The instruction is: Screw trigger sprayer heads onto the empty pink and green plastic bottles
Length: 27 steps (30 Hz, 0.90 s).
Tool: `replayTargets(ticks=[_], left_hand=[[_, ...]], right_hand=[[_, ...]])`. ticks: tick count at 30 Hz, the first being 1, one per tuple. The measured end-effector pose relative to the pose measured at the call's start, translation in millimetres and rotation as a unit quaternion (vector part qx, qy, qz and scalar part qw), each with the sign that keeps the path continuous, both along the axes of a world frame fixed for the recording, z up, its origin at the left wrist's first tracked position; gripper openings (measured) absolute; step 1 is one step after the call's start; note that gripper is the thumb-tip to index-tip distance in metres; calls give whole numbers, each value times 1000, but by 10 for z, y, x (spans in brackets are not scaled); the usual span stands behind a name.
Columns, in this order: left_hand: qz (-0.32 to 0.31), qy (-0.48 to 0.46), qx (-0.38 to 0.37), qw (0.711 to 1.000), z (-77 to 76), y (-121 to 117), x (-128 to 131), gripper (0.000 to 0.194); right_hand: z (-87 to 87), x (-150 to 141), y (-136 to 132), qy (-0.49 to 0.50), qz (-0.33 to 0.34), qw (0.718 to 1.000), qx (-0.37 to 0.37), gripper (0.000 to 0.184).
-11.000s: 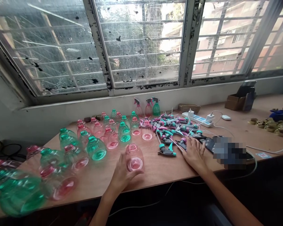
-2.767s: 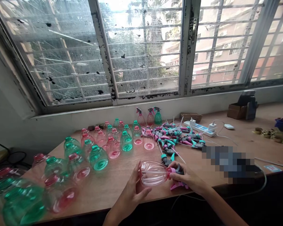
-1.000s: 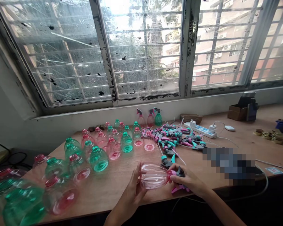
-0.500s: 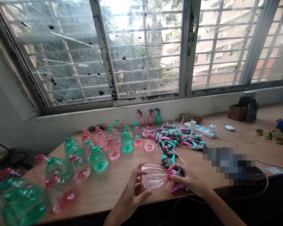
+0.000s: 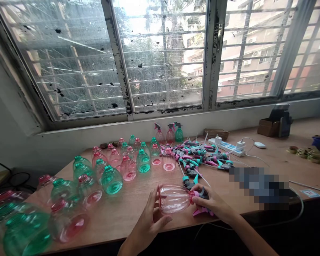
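Note:
A clear pink spray bottle (image 5: 174, 200) lies sideways between my two hands, above the front edge of the table. My left hand (image 5: 152, 215) is wrapped round its base end, fingers behind and thumb below. At the neck end, my right hand (image 5: 212, 203) grips a pink and dark grey spray trigger head (image 5: 196, 195), which sits at the bottle's mouth. How far it is screwed on I cannot tell. Just behind my right hand lies a teal and grey trigger head (image 5: 188, 182). Several more trigger heads (image 5: 197, 153) are heaped beyond it.
Several open green and pink bottles, such as a green bottle (image 5: 112, 180), stand across the table's left side. Three bottles with heads, one a green spray bottle (image 5: 179, 133), stand by the wall. A power strip (image 5: 229, 146) with cables and a blurred dark object (image 5: 261, 186) are at right.
The bottle appears slightly turned about its long axis in my hands. Both hands stay in nearly the same place, and the things on the table have not moved.

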<state>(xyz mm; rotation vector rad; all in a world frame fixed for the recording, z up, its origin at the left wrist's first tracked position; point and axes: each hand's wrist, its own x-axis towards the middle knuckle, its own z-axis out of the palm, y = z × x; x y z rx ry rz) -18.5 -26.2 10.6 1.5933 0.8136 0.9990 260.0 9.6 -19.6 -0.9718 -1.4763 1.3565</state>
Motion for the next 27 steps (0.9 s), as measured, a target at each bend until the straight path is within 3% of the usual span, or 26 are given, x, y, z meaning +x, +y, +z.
replayTargets(ticks=[7, 13, 18, 27], left_hand=[[14, 58, 53, 997, -100, 59, -59, 72], [20, 45, 5, 999, -74, 46, -36, 105], [-11, 12, -38, 999, -36, 66, -24, 97], [9, 44, -26, 999, -101, 91, -93, 96]], right_hand=[[53, 6, -35, -2, 8, 1000, 19, 36], [38, 3, -19, -14, 6, 1000, 24, 36], [39, 1, -28, -3, 5, 1000, 9, 38], [36, -4, -15, 26, 9, 1000, 6, 35]])
